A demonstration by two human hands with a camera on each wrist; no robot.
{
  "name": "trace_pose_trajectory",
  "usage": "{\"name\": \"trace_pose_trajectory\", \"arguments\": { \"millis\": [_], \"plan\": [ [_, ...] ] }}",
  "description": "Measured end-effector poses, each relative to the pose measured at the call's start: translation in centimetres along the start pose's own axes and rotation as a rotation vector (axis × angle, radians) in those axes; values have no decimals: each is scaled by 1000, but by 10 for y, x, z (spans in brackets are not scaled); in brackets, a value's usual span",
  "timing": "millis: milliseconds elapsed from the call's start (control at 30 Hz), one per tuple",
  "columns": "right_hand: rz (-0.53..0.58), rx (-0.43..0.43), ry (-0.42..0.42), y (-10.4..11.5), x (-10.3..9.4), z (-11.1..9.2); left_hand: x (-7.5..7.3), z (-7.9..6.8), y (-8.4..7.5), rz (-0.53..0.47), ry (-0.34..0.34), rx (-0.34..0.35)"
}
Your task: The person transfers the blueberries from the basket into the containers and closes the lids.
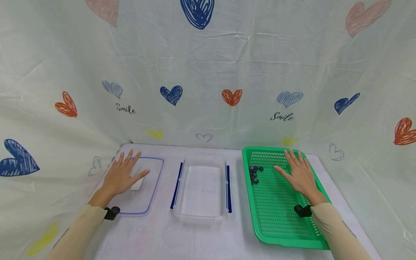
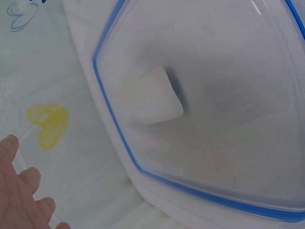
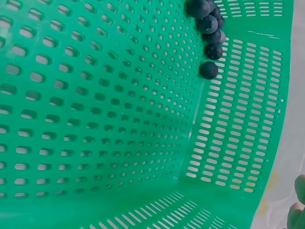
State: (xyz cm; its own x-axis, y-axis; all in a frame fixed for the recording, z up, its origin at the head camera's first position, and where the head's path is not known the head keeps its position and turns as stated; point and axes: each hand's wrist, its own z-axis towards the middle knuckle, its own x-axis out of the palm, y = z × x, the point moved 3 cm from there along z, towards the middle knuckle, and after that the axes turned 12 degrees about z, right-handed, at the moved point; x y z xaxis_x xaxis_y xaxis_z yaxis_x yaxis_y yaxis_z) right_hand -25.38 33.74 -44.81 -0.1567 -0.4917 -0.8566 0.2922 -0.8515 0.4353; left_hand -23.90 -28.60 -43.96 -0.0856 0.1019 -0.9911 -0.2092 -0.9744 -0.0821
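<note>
My left hand, fingers spread, hovers over a clear lid with a blue seal along its edge. A small white block sits on that lid, partly behind the hand in the head view. On the other side, my right hand is spread above a green perforated basket and grips nothing. Several blueberries are gathered at the basket's far left corner; the right wrist view shows the blueberries along the wall. Between the hands stands a clear plastic box without its lid on.
Dark blue side clips flank the clear box, folded outward. A white cloth covers the table. Behind and at the sides hangs a pale curtain printed with hearts. Each wrist wears a small black camera.
</note>
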Motion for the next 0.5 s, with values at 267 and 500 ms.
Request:
{"name": "trace_pose_trajectory", "arguments": {
  "millis": [267, 500],
  "plan": [
    [12, 24, 28, -3, 0, -2, 1, -2, 1, -13, 10, -5],
    [101, 48, 78, -2, 0, 1, -1, -1, 1, -17, 16, -2]
  ]
}}
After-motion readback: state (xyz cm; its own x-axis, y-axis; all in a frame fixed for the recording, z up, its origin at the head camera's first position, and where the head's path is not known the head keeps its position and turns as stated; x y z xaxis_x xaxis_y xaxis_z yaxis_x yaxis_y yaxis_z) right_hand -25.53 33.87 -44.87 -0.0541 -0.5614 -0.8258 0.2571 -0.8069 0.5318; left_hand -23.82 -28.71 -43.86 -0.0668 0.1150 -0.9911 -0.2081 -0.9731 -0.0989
